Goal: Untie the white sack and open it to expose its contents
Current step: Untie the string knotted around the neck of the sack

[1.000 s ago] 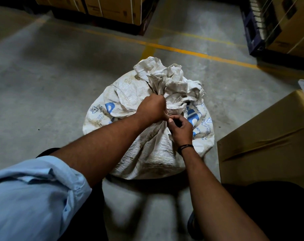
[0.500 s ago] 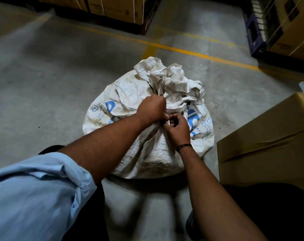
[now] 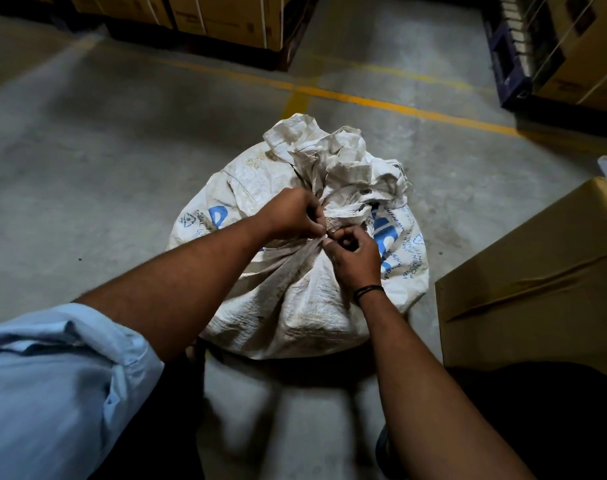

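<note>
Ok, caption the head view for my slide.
Both bare hands, left hand and right hand, work the gathered neck of a white woven sack on a grey concrete floor.

The white sack (image 3: pixel 295 299) is sat on the concrete floor (image 3: pixel 87 168), its bunched neck gripped by the left hand (image 3: pixel 291 213) and pinched by the right hand (image 3: pixel 354 254), cardboard box (image 3: pixel 537 289) just beside it

dim, warm-toned light falls from above; the concrete floor (image 3: pixel 87 174) is brightest at centre left and darkens toward the corners. soft double arm shadows lie at the bottom centre. wide-angle bending curves the edges; the sleeve (image 3: pixel 52 386) looks slightly soft.
</note>
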Demonstrator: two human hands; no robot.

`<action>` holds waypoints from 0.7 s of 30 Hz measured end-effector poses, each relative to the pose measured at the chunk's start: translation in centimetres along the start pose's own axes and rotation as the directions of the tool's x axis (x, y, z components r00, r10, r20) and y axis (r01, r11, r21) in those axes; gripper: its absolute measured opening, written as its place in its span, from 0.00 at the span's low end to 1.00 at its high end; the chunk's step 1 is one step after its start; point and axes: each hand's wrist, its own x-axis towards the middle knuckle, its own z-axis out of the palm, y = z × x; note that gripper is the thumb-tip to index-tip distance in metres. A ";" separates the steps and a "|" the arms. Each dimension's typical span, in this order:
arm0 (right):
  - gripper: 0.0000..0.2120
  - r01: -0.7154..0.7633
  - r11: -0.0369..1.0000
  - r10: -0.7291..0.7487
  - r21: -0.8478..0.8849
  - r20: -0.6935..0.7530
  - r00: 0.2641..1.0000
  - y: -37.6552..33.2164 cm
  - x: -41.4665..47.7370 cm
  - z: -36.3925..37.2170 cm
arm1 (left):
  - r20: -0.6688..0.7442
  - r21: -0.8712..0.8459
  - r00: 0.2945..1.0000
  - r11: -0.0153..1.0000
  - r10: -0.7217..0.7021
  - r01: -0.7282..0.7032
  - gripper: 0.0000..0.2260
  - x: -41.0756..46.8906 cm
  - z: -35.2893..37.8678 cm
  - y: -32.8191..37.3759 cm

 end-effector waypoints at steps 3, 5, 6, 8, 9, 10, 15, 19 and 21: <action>0.05 0.001 0.997 0.000 0.074 -0.009 1.000 0.1 -0.2 -0.4 | 0.021 -0.025 1.000 1.000 0.014 -0.014 0.06 0.1 0.1 -0.2; 0.05 0.015 0.997 -0.013 0.074 -0.021 1.000 -0.1 -0.2 -0.6 | 0.029 -0.038 0.999 0.999 0.026 -0.025 0.06 0.2 0.1 -0.4; 0.05 0.021 0.997 -0.019 0.077 -0.032 0.999 -0.1 -0.2 -0.5 | 0.031 -0.046 0.999 0.999 0.030 -0.029 0.06 0.2 0.1 -0.4; 0.04 0.042 0.997 -0.038 0.062 -0.072 0.997 -0.3 -0.4 -0.2 | 0.031 -0.057 0.999 0.998 0.034 -0.032 0.07 0.2 0.0 -0.5; 0.03 0.054 0.998 -0.050 0.040 -0.095 0.994 -0.2 -0.5 0.1 | 0.035 -0.062 0.999 0.998 0.034 -0.031 0.07 0.2 0.0 -0.5; 0.03 0.064 0.998 -0.062 0.011 -0.120 0.991 -0.1 -0.6 0.4 | 0.042 -0.066 0.999 0.997 0.033 -0.030 0.07 0.1 -0.1 -0.4; 0.06 0.061 0.994 -0.083 -0.086 -0.271 0.959 -0.1 -0.9 2.1 | 0.077 -0.082 0.997 0.996 0.032 -0.026 0.07 0.0 -0.5 -0.5; 0.05 0.034 0.998 -0.052 -0.058 -0.331 0.942 -0.5 -0.9 2.2 | 0.065 -0.051 0.997 0.998 0.049 -0.046 0.08 -0.1 -0.1 -0.2; 0.04 0.024 0.998 -0.041 -0.053 -0.353 0.935 -0.8 -1.2 2.2 | 0.053 -0.033 0.997 0.998 0.063 -0.061 0.08 -0.2 0.2 0.1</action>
